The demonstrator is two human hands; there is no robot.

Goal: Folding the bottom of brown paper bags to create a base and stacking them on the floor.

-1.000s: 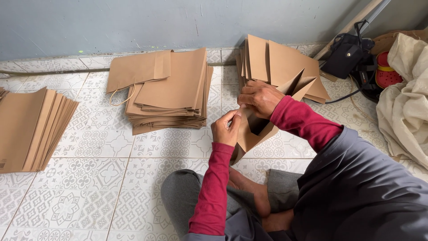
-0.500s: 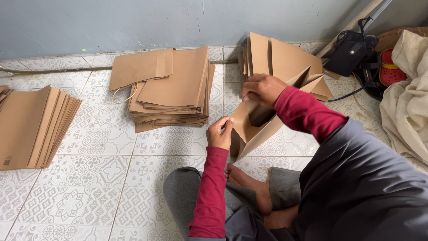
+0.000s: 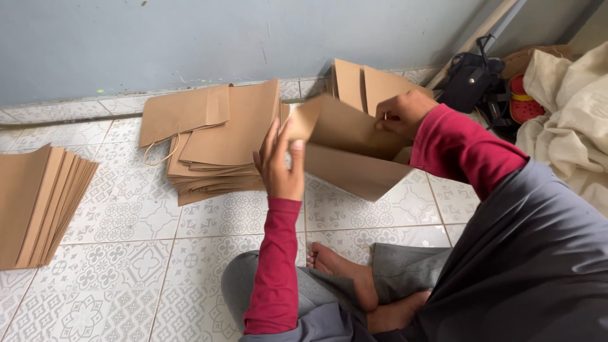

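I hold a brown paper bag (image 3: 354, 152) opened out and tipped on its side above the tiled floor. My left hand (image 3: 280, 166) has its flat fingers against the bag's bottom end, thumb on the folded flap. My right hand (image 3: 403, 113) grips the bag's upper edge near its mouth. Both sleeves are dark red. A stack of flat brown paper bags (image 3: 215, 142) lies just left of the held bag, one with a twine handle showing. More brown bags (image 3: 364, 82) stand behind the held one, against the wall.
Another pile of flat brown bags (image 3: 38, 202) sits at the far left. A black bag (image 3: 472, 79), red sandals (image 3: 524, 101) and a cream cloth (image 3: 570, 120) lie at the right. A blue-grey wall (image 3: 190, 38) runs along the back. My crossed legs and bare feet (image 3: 342, 269) are below.
The bag has been raised and turned onto its side. My right hand came out of the bag to its upper edge, and my left hand moved up against the bag's bottom.
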